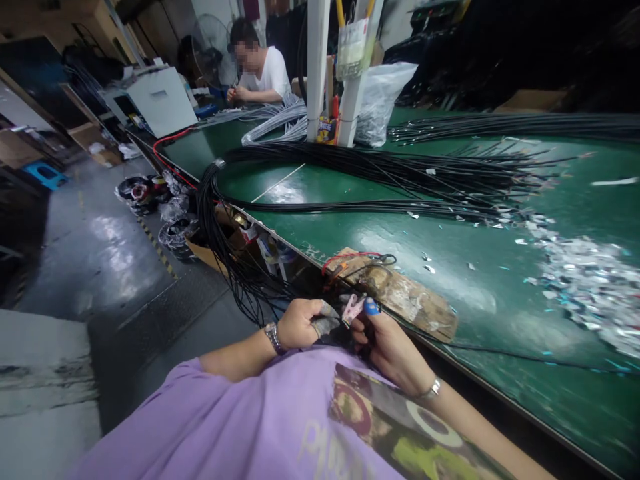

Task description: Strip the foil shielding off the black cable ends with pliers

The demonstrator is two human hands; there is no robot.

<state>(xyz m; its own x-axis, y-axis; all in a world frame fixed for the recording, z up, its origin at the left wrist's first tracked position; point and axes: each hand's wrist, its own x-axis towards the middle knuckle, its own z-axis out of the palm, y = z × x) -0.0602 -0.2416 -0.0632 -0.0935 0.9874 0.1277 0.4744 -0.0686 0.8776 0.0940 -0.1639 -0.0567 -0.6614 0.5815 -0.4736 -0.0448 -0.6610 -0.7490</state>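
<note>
My left hand (303,323) is closed in front of my chest, thumb wrapped in grey tape, pinching a black cable end. My right hand (387,343) is closed beside it, a blue cap on the thumb, gripping a small pink tool (353,308). The two hands nearly touch at the edge of the green table (500,333). A large bundle of black cables (350,173) runs across the table and hangs over its edge down past my left hand. A worn cardboard pad with red and black wires (400,293) lies on the table just beyond my hands.
A heap of white and silver stripped scraps (585,280) covers the table at right. White posts (317,67) stand mid-table with a plastic bag (380,100). Grey cables (280,120) lie further back, where another person in a white shirt (263,70) works. Boxes and tape rolls (170,213) sit on the floor.
</note>
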